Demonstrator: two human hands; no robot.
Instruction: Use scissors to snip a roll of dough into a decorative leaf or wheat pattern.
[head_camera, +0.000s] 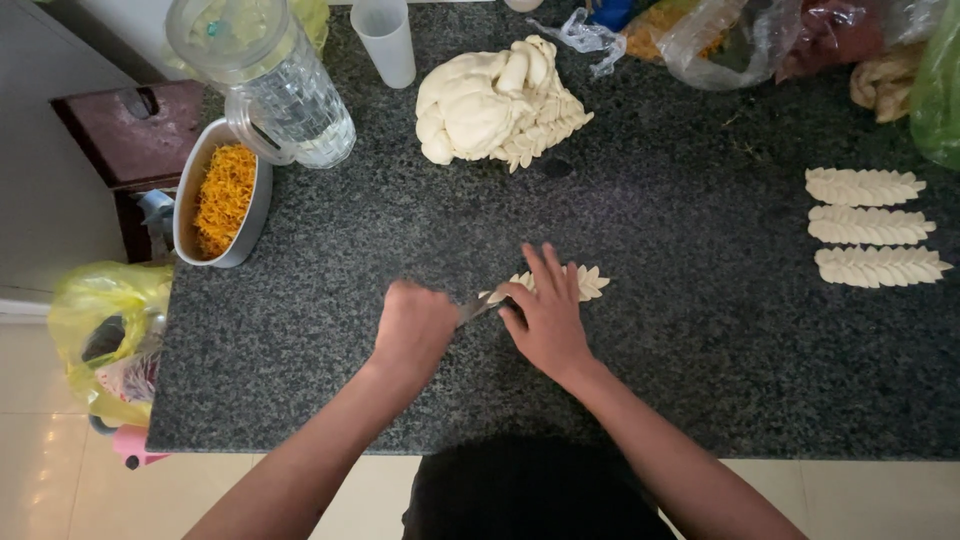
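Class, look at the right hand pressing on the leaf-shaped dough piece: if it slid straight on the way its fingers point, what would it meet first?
Probably the big dough mound. The right hand points up and slightly left across bare counter beyond the leaf-shaped dough piece.

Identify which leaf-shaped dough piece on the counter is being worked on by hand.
The dough piece at the counter's middle, under the right hand, with the left hand holding a knife to it. The three finished pieces lie untouched at right.
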